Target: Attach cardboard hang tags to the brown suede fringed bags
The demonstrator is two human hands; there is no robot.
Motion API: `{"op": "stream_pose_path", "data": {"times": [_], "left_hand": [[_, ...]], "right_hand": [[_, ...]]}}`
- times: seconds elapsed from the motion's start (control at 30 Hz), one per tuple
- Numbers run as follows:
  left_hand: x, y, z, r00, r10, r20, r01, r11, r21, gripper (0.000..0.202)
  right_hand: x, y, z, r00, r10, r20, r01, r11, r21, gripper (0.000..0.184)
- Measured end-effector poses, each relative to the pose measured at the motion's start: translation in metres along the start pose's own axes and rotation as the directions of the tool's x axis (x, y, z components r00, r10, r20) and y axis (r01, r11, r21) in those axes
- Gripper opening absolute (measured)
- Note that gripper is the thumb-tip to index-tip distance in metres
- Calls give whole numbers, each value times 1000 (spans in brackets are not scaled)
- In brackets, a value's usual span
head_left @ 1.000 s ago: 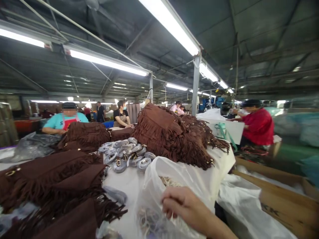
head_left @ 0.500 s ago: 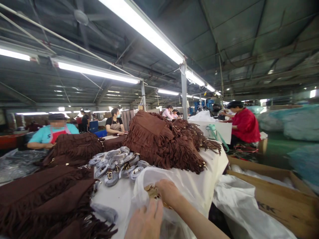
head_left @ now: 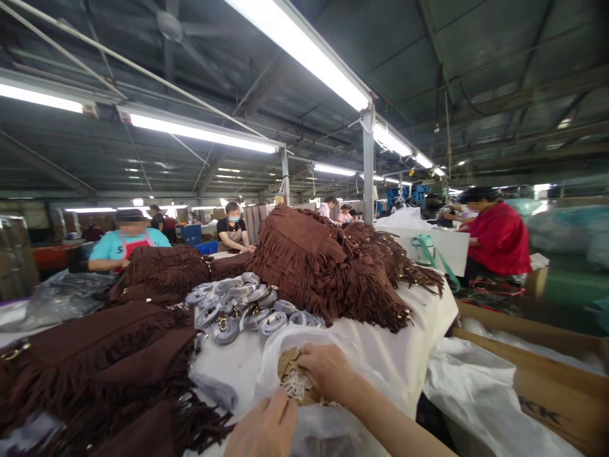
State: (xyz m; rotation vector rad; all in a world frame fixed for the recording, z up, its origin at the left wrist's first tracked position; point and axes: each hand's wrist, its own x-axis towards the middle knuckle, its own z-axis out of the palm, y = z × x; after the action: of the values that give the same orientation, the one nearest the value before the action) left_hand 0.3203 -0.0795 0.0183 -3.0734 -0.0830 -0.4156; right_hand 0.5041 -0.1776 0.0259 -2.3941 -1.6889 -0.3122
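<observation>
My right hand point(head_left: 327, 371) reaches into an open clear plastic bag point(head_left: 375, 362) at the table's near edge, fingers curled over a bundle of brown card tags with white strings point(head_left: 294, 381). My left hand point(head_left: 266, 428) comes in at the bottom edge and grips the near rim of the bag, fingers closed on the plastic. Just beyond the bag lies a heap of rolled grey straps with metal clasps point(head_left: 240, 303). Brown fringed suede bags point(head_left: 328, 263) are piled behind it, and more point(head_left: 95, 362) lie to my left.
A white cloth covers the table point(head_left: 238, 362). Open cardboard boxes lined with plastic point(head_left: 528, 374) stand to my right. A person in a teal shirt point(head_left: 130, 241) works across the table, a person in red point(head_left: 495, 238) at the right, others farther back.
My right hand has pushed deeper into the bag onto the tags. My left hand has come into view and taken the bag's rim. The view shifted slightly.
</observation>
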Motion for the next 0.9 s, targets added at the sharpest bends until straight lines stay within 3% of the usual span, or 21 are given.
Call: {"op": "stream_pose_path", "data": {"times": [0.17,0.27,0.33,0.37,0.47,0.57,0.67,0.77,0.83,0.9], "left_hand": [[5,-1,-10,998,-47,53,50,996,-75,46],[9,1,-20,990,-91,108,103,988,-118,45],[11,1,-23,986,-107,128,130,974,-187,43],[11,2,-24,986,-115,121,141,962,-233,43],[14,3,-22,988,-152,9,142,894,-424,45],[21,10,-22,966,-258,14,200,712,-673,52],[35,25,-26,956,-271,114,232,458,-858,66],[50,41,-30,972,-200,124,166,209,-964,77],[56,50,-31,977,-159,139,152,73,-986,67],[56,55,-30,971,-148,188,190,-6,-982,45]], "right_hand": [[-9,-2,-10,998,3,-69,-3,1000,10,27],[-26,0,-22,974,18,-224,35,972,232,29],[-38,2,-29,947,114,-300,48,874,483,28],[-43,4,-32,939,194,-284,20,795,606,27],[-53,7,-42,917,383,-112,-95,483,870,32],[-58,7,-55,907,417,-56,-40,219,975,41],[-60,1,-65,908,413,-67,25,107,994,41],[-60,-8,-70,922,382,-72,72,14,997,38],[-59,-14,-73,925,375,-61,101,-87,991,37],[-58,-17,-77,919,391,-39,126,-199,972,37]]}}
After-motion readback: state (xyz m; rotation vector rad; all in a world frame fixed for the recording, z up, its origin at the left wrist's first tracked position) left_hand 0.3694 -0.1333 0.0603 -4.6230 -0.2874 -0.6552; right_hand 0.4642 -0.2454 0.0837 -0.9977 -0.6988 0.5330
